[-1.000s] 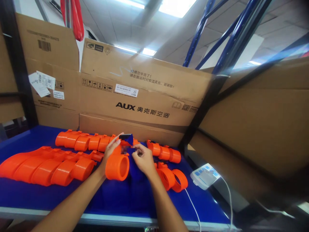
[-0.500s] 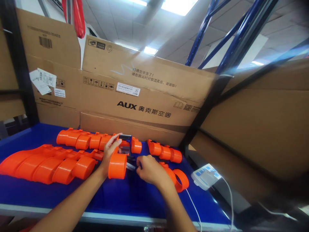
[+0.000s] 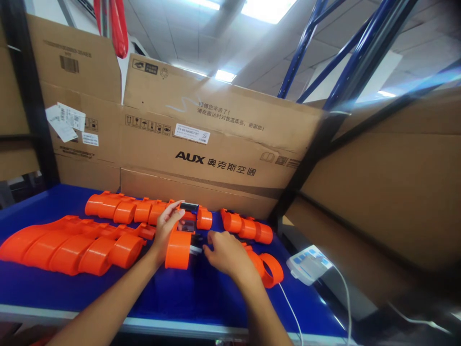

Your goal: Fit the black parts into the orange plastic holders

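My left hand (image 3: 167,228) grips an orange plastic ring-shaped part (image 3: 178,251) above the blue table. A small dark module with a blue edge (image 3: 189,207) shows just beyond the thumb, close to the fingertips. From the right side of the ring, small black and white pieces (image 3: 196,250) stick out. My right hand (image 3: 226,253) is just right of these pieces, a small gap away, with its fingers curled together. Whatever it may pinch is hidden. Beside its wrist lies an orange part with an open ring (image 3: 271,270).
Rows of orange ring parts lie at the front left (image 3: 65,247), back left (image 3: 124,210) and back right (image 3: 247,228). A white device with a cable (image 3: 309,264) sits at the table's right edge. Cardboard (image 3: 216,144) walls the back; a dark post (image 3: 298,173) stands right.
The held orange part has shifted slightly right in the picture, and more of the black pieces beside it shows. My right hand has stayed close by, its fingers still curled.
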{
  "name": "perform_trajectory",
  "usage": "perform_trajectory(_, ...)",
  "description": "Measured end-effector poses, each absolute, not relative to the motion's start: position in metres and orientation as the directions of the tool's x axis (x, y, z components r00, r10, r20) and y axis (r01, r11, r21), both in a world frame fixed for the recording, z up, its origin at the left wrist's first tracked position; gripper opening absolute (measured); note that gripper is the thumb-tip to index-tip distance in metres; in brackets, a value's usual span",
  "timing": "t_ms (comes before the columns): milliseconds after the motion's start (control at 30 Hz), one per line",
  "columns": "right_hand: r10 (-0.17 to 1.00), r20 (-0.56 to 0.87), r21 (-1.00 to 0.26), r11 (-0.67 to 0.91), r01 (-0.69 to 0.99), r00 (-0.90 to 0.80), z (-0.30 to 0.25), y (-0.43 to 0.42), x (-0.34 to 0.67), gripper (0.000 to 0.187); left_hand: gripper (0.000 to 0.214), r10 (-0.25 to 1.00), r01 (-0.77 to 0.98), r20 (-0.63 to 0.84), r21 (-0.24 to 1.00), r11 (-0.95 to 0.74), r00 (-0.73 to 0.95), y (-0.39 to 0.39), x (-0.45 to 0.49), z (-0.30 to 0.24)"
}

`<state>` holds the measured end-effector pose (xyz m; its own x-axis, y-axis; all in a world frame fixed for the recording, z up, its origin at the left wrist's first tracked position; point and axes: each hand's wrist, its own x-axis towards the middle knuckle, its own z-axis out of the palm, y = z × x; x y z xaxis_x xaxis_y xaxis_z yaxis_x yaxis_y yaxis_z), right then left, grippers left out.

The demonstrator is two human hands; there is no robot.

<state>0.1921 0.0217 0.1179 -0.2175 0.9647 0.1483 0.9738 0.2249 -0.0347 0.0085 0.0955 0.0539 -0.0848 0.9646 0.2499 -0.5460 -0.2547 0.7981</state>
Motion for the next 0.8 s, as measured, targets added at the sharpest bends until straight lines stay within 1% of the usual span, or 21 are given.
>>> perform_trajectory(67, 0.957, 0.225, -0.061, 0.201, 0.978, -0.183, 0.121, 0.024, 0.192, 0.023, 0.059, 0.965, -0.544, 0.253, 0.801, -0.251, -0.073, 0.094, 0.010, 0.055)
perform_trajectory(100, 0.945, 0.275, -0.098, 0.212, 0.972, -0.179, 0.123, 0.027, 0.192, 0.026, 0.060, 0.965, -0.549, 0.255, 0.799, -0.247, -0.063, 0.093, 0.011, 0.056)
perform_trajectory(167, 0.899, 0.379, -0.212, 0.314, 0.925, -0.219, 0.128, 0.036, 0.190, 0.032, 0.062, 0.962, -0.561, 0.267, 0.789, -0.249, -0.052, 0.092, 0.013, 0.057)
perform_trajectory(233, 0.833, 0.472, -0.314, 0.465, 0.828, -0.289, 0.129, 0.048, 0.187, 0.035, 0.061, 0.958, -0.565, 0.280, 0.781, -0.267, -0.066, 0.092, 0.015, 0.057)
perform_trajectory(300, 0.770, 0.548, -0.353, 0.566, 0.746, -0.325, 0.126, 0.063, 0.184, 0.036, 0.060, 0.954, -0.556, 0.284, 0.779, -0.288, -0.096, 0.093, 0.017, 0.056)
perform_trajectory(400, 0.708, 0.640, -0.335, 0.606, 0.721, -0.298, 0.112, 0.081, 0.182, 0.031, 0.059, 0.953, -0.545, 0.278, 0.784, -0.296, -0.117, 0.096, 0.018, 0.054)
perform_trajectory(500, 0.649, 0.709, -0.285, 0.622, 0.730, -0.276, 0.097, 0.087, 0.184, 0.027, 0.057, 0.961, -0.510, 0.268, 0.819, -0.264, -0.067, 0.097, 0.020, 0.053)
perform_trajectory(633, 0.599, 0.731, -0.204, 0.649, 0.733, -0.327, 0.087, 0.083, 0.190, 0.024, 0.047, 0.970, -0.426, 0.241, 0.881, -0.204, 0.036, 0.094, 0.023, 0.052)
perform_trajectory(800, 0.576, 0.745, -0.177, 0.658, 0.732, -0.338, 0.079, 0.083, 0.191, 0.017, 0.041, 0.952, -0.416, 0.297, 0.877, -0.241, 0.074, 0.091, 0.023, 0.056)
